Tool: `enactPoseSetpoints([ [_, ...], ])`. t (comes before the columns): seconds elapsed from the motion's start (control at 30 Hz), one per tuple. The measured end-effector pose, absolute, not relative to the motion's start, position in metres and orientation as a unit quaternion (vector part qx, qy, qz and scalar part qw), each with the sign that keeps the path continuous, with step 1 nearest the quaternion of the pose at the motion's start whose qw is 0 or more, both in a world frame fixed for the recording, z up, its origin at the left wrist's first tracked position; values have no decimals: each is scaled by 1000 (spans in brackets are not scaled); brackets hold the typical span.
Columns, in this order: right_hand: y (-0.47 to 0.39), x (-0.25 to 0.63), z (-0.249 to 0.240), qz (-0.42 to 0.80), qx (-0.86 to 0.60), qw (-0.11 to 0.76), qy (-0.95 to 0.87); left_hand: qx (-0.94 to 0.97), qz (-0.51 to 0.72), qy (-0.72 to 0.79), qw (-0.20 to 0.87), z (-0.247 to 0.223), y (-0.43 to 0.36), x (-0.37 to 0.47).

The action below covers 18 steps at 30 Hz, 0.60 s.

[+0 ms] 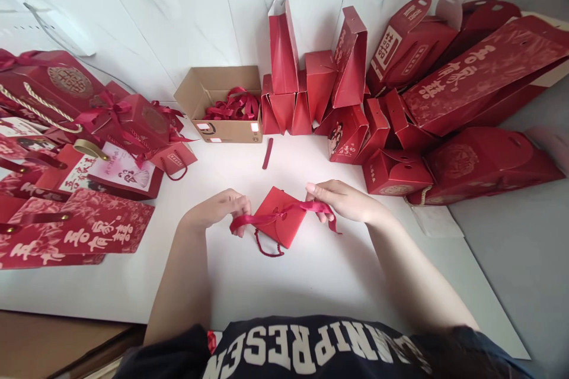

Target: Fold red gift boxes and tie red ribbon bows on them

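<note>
A small red box (288, 226) sits turned at an angle on the white table, with a dark red cord handle (268, 253) hanging from its near left side. Across its top runs a crimson ribbon (262, 218), crossed or knotted near the middle. My left hand (231, 208) pinches the ribbon's left end just left of the box. On the right, my right hand (334, 198) grips the other end between thumb and fingers, its tail hanging past the fingers. The ribbon is drawn out to both sides.
Behind stands an open cardboard box (233, 132) of ribbons, with a short ribbon strip (267, 154) before it. Stacked red boxes (284, 59) rise beside it. Larger red gift boxes (489, 160) fill the right; red gift bags (102, 222) crowd the left of the white table (311, 284).
</note>
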State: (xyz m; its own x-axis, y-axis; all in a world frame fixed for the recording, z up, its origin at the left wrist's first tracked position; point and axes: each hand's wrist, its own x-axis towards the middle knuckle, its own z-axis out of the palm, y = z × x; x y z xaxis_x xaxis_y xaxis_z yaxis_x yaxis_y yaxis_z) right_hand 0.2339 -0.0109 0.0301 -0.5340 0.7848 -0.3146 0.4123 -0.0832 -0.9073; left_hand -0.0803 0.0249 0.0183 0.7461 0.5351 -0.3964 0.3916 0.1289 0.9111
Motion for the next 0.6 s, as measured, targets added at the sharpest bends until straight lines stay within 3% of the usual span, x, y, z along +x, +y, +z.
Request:
enactPoseSetpoints([
  [0.13,-18,221,26,541,-474,166,-675,653,-24,425,626,31,18,-75],
  [0.27,-20,223,27,533,-461,155,-692,654,-9,478,586,39,12,-70],
  [0.6,-16,231,35,416,-426,178,-784,668,10,445,597,35,13,-68],
])
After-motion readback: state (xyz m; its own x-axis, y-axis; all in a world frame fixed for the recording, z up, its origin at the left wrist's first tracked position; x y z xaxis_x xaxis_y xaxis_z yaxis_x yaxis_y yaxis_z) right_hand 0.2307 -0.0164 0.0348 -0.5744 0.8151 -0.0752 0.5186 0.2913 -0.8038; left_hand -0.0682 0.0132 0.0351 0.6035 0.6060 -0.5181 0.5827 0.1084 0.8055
